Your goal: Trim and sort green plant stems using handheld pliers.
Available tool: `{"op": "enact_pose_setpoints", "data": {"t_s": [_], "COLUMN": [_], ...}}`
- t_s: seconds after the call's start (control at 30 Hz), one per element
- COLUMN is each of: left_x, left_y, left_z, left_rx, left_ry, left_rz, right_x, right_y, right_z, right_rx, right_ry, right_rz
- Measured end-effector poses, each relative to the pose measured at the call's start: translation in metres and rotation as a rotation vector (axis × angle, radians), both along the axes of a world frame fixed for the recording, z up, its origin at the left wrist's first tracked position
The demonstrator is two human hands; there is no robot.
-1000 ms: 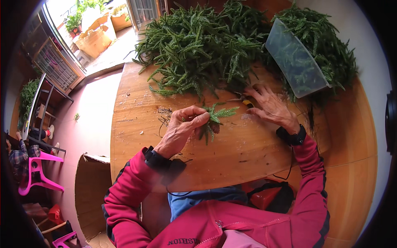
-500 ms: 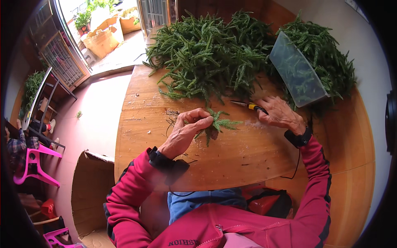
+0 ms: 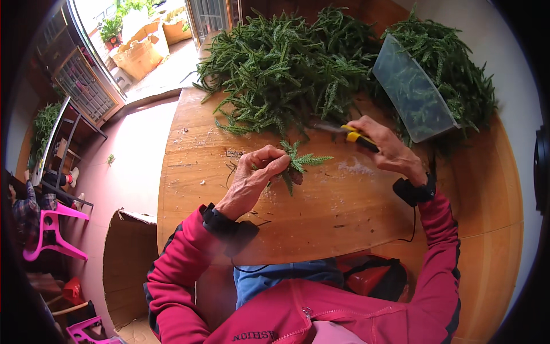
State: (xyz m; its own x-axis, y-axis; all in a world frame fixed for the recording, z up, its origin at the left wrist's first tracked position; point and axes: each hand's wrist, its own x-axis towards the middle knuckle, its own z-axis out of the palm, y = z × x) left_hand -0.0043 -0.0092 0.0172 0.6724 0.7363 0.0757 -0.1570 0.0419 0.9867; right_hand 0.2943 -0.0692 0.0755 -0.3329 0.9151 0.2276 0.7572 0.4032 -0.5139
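My left hand [image 3: 247, 180] pinches a small green artificial pine sprig [image 3: 303, 161] between thumb and fingertips over the wooden table [image 3: 321, 223]. A small brownish lump [image 3: 297, 178], perhaps a cone, shows beneath the sprig's needles. To the right, my right hand [image 3: 391, 148] is closed round the yellow and black handles of some pliers [image 3: 354, 136]. Their metal jaws are blurred and point left, above the tabletop and apart from the sprig. Beyond both hands lies a big heap of green pine sprigs [image 3: 281, 71].
A translucent plastic bin [image 3: 415, 97] leans on its side at the right, with more sprigs around it. White crumbs dot the tabletop. A cardboard box [image 3: 129, 264] stands left of the table. Farther left are a pink stool [image 3: 51, 229] and another person [image 3: 26, 215].
My right hand has lifted the pliers off the table, and they now sit a little higher in view. The left hand still pinches the sprig, slightly tilted.
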Motion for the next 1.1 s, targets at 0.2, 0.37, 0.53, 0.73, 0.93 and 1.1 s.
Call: {"op": "enact_pose_setpoints", "data": {"t_s": [0.2,0.37,0.53,0.73,0.93,1.1], "left_x": [-0.002,-0.003,-0.002,-0.002,-0.001,0.000], "left_y": [0.000,0.000,-0.003,0.001,-0.001,-0.002], "left_z": [-0.002,-0.006,0.002,-0.006,-0.010,-0.011], "left_rx": [-0.112,-0.202,-0.236,-0.323,-0.274,-0.289], "left_ry": [-0.089,-0.114,-0.139,-0.088,-0.018,-0.043], "left_rz": [-0.020,-0.039,-0.066,-0.069,-0.018,-0.003], "right_x": [-0.027,-0.035,-0.042,-0.051,-0.050,-0.054], "right_y": [0.024,0.034,0.032,0.035,0.034,0.030], "right_z": [-0.015,-0.013,-0.014,-0.017,-0.027,-0.027], "right_rx": [-0.017,-0.070,-0.097,-0.187,-0.235,-0.267], "right_ry": [-0.032,-0.073,0.018,0.083,0.154,0.181], "right_rz": [0.197,0.258,0.321,0.385,0.405,0.375]}}
